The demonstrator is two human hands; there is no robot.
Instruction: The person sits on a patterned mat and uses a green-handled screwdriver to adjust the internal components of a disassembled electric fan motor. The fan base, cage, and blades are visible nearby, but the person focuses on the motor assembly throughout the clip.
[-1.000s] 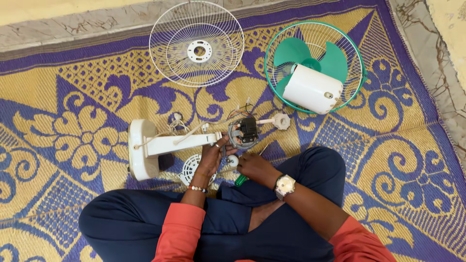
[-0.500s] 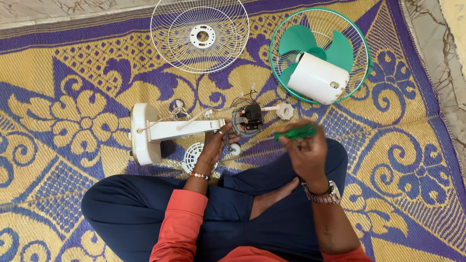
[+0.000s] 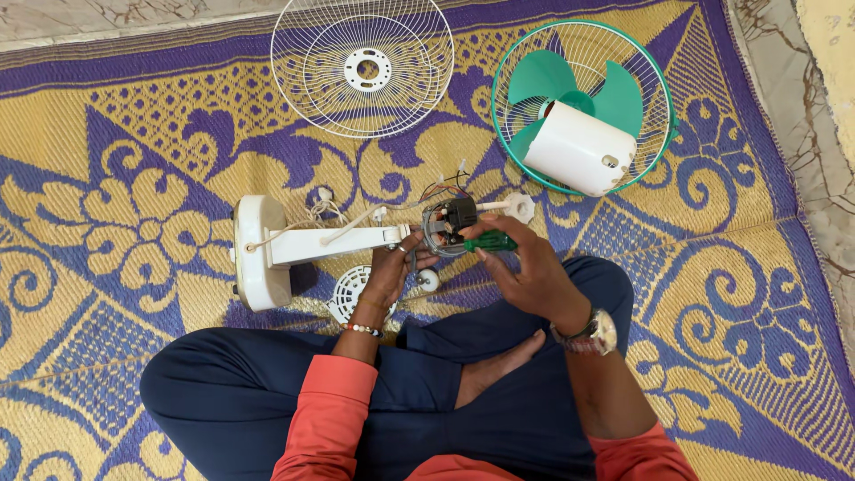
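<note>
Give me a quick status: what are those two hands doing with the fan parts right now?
Left hand steadies the fan motor on the white stand. Right hand has its grip on a green screwdriver, tip at the motor. Loose wires close by.

Green-handled screwdriver [image 3: 489, 240] lies level — at motor [image 3: 448, 226].

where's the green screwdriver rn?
Head view, centre: the green screwdriver is in the right hand, tip at the fan motor, just right of the left hand.
</note>
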